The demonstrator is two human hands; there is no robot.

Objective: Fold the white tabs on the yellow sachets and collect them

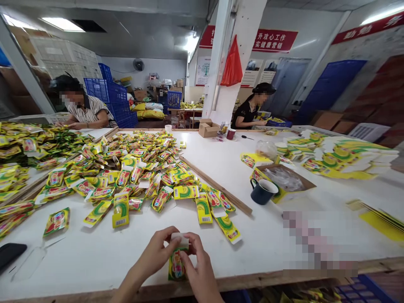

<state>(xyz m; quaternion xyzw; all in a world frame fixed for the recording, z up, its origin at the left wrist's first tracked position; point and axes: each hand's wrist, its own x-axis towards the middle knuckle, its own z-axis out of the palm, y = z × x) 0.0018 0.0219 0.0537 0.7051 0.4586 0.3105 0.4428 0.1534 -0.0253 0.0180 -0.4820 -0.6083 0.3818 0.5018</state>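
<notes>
Close to the table's front edge, a small yellow and green carton (177, 266) with a white flap at its top stands between my two hands. My left hand (159, 251) grips its upper left side, the thumb against the white flap. On the other side my right hand (198, 261) has its fingers around the carton, thumb on the printed front. Whatever lies inside the carton is hidden. Beyond my hands lies a large heap of similar cartons (121, 210), some with white end flaps sticking out. A single printed packet (57, 222) rests apart to the left.
A wooden strip (217, 185) borders the heap. To the right are a dark mug (264, 191), an opened box with plastic bags (284, 179) and stacked flat cartons (344, 155). Two people (90, 110) sit across the table. A black phone-like object (11, 255) lies far left.
</notes>
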